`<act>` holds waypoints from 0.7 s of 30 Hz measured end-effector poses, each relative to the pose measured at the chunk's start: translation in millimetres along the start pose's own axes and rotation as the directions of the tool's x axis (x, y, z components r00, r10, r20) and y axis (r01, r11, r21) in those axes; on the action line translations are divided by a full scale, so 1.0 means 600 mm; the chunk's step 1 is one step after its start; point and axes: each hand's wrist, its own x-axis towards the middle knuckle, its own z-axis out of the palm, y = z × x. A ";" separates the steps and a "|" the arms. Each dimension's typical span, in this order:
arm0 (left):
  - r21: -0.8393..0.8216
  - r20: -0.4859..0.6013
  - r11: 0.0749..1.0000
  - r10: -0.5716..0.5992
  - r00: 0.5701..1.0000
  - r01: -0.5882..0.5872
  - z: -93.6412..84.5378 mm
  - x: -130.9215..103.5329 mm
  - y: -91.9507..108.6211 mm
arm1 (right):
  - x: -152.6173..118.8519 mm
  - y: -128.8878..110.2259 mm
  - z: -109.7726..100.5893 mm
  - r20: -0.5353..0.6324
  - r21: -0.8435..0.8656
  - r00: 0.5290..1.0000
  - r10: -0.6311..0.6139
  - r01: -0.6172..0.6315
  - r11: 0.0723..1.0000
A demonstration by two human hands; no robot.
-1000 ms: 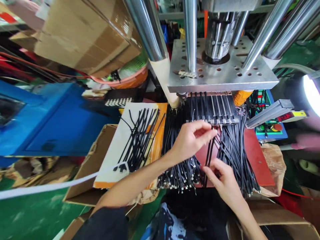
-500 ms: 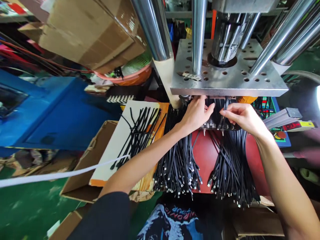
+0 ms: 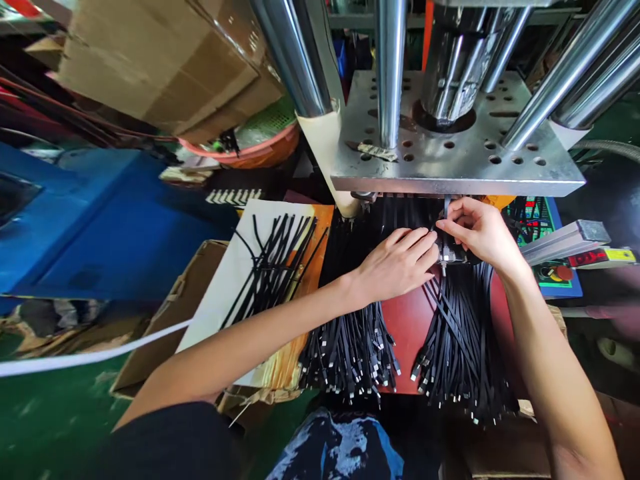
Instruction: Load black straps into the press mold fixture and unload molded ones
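My left hand [image 3: 400, 263] lies palm down over the front of a metal fixture [image 3: 453, 253], fingers stretched out, covering much of it. Close beside it, my right hand [image 3: 477, 230] pinches a flat black cable [image 3: 447, 208] between thumb and forefinger. That cable runs up under the thick steel plate [image 3: 457, 170] of a press. One bundle of black cables with metal plugs [image 3: 350, 353] hangs below my left forearm. A second bundle [image 3: 455, 347] spreads out below the fixture. Both lie over a red work surface [image 3: 400, 353].
Steel columns [image 3: 390, 73] rise above the plate. On the left, more black cables [image 3: 273, 267] lie on a white board [image 3: 215, 293], near a cardboard box [image 3: 165, 320] and a blue machine [image 3: 110, 227]. A control panel with buttons [image 3: 555, 267] and a metal bar [image 3: 565, 241] stand at right.
My left hand has come down from under the plate's edge and now rests flat over the fixture's front. My right hand has shifted slightly, still pinching at the cables.
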 end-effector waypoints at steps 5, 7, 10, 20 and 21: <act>0.000 -0.013 0.992 -0.128 0.992 0.128 0.005 0.001 0.030 | 0.001 -0.010 0.007 -0.106 -0.119 0.994 0.028 -0.040 0.992; 0.027 -0.001 0.983 -0.180 0.984 0.180 0.008 0.000 0.044 | -0.019 -0.018 0.007 -0.205 -0.238 0.977 -0.057 0.007 0.971; 0.034 0.016 0.975 -0.218 0.976 0.218 0.008 -0.001 0.059 | -0.068 -0.027 0.002 -0.104 -0.505 0.971 -0.217 0.136 0.852; -0.147 0.095 0.905 -0.388 0.917 0.398 0.006 0.075 0.004 | -0.015 -0.024 0.018 0.034 -0.912 0.994 -0.107 0.074 0.403; -0.145 0.099 0.902 -0.395 0.914 0.406 0.008 0.084 -0.004 | 0.001 -0.022 0.018 0.039 -0.912 0.994 -0.101 0.077 0.404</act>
